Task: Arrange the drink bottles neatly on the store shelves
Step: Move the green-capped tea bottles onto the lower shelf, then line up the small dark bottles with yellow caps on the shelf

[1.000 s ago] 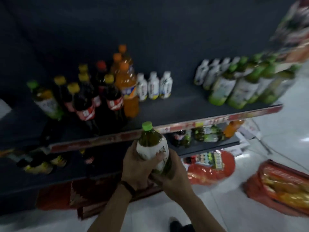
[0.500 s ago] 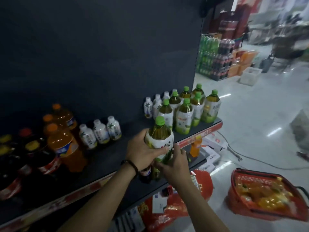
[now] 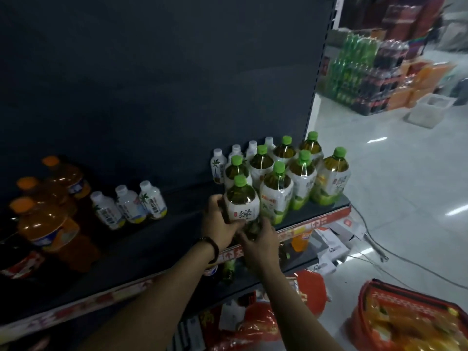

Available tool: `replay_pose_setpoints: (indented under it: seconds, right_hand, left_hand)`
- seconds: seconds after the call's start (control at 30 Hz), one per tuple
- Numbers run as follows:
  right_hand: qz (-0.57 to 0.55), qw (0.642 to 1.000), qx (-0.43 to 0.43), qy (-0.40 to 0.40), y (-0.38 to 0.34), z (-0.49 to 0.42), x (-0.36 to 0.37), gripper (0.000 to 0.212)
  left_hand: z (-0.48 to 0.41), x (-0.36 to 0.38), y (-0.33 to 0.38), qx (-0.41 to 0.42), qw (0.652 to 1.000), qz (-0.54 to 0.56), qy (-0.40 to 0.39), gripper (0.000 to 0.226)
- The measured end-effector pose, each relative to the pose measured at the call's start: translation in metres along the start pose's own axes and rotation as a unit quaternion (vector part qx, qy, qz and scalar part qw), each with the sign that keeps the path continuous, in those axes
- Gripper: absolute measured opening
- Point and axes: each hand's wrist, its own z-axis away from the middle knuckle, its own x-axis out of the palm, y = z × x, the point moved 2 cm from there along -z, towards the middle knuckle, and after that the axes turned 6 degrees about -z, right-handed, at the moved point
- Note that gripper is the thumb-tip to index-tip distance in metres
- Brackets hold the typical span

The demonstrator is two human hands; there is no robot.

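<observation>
Bottle [image 3: 241, 198] upright at the shelf's [image 3: 164, 236] near edge; left hand [image 3: 217, 220] grips its left side, right hand [image 3: 259, 240] curls round its base.

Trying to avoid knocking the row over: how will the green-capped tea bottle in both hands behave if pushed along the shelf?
The tea bottle looks full to the shoulder, so probably heavy; both the left hand and right hand hold it. Tall and narrow, it may tip if pushed high, toppling the neighbouring bottles.
</observation>
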Motion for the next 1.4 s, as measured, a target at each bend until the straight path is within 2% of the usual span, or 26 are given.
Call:
replay_pose_setpoints:
  seconds: [0.17, 0.33, 0.47, 0.53, 0.67, 0.73, 0.8, 0.93, 1.1, 1.2, 1.3, 1.4]
  right_hand:
    - [-0.003, 1.000, 0.004, -0.012, 0.000, -0.019, 0.000, 0.052]
    - [-0.015, 0.999, 0.000, -0.029, -0.007, -0.019, -0.015, 0.062]
    - [0.026, 0.999, -0.009, -0.020, -0.006, -0.012, -0.009, 0.038]
    - [0.063, 0.996, -0.021, -0.059, -0.010, -0.008, 0.003, 0.027]
    - [0.122, 0.970, -0.065, -0.199, -0.031, 0.008, 0.046, 0.017]
    - [0.119, 0.957, -0.078, -0.253, -0.041, 0.020, 0.073, 0.007]
    - [0.114, 0.944, -0.080, -0.300, -0.056, 0.034, 0.102, 0.015]
    - [0.111, 0.920, -0.115, -0.359, -0.096, 0.071, 0.165, 0.011]
    - [0.078, 0.890, -0.231, -0.384, -0.171, 0.122, 0.224, 0.017]
    - [0.061, 0.876, -0.309, -0.365, -0.218, 0.139, 0.252, 0.028]
    - [0.100, 0.869, -0.366, -0.319, -0.262, 0.151, 0.276, 0.040]
    - [0.168, 0.854, -0.389, -0.301, -0.292, 0.159, 0.299, 0.054]
  left_hand:
    - [-0.018, 0.020, -0.004, -0.025, 0.999, -0.006, 0.018, 0.075]
    - [-0.021, 0.006, -0.003, -0.027, 0.997, -0.051, -0.050, 0.072]
    - [-0.010, -0.027, -0.014, -0.031, 0.986, -0.125, -0.102, 0.059]
    - [0.004, -0.046, -0.019, -0.020, 0.985, -0.144, -0.095, 0.045]
    - [0.047, -0.090, -0.044, -0.038, 0.981, -0.171, -0.087, 0.020]
    - [0.074, -0.114, -0.067, -0.059, 0.979, -0.185, -0.059, 0.019]
    - [0.102, -0.142, -0.092, -0.081, 0.977, -0.198, -0.015, 0.017]
    - [0.144, -0.211, -0.131, -0.130, 0.967, -0.201, 0.090, 0.013]
    - [0.181, -0.291, -0.163, -0.158, 0.933, -0.188, 0.263, 0.035]
    - [0.192, -0.333, -0.173, -0.164, 0.909, -0.165, 0.345, 0.042]
    - [0.196, -0.373, -0.180, -0.154, 0.879, -0.165, 0.419, 0.048]
    - [0.187, -0.403, -0.196, -0.129, 0.873, -0.185, 0.432, 0.061]
